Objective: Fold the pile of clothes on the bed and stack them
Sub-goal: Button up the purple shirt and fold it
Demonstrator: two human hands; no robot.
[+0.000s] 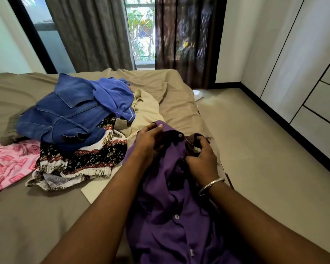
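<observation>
A purple button-up shirt [166, 216] lies along the bed's right edge, running toward me. My left hand [148, 141] grips its collar area at the far end. My right hand [202, 159], with a silver bangle on the wrist, grips the dark inner collar on the other side. The unfolded pile sits to the left: a blue denim jacket [65, 115], a lighter blue shirt [112, 96], a black-and-white patterned garment [80, 159], a beige garment [143, 109] and a pink patterned cloth [6, 162].
The bed [36, 216] has a taupe sheet, with bare sheet at the near left. The tiled floor [265, 159] runs along the right, bounded by white wardrobe doors [303, 73]. Curtains [91, 33] and a window stand behind the bed.
</observation>
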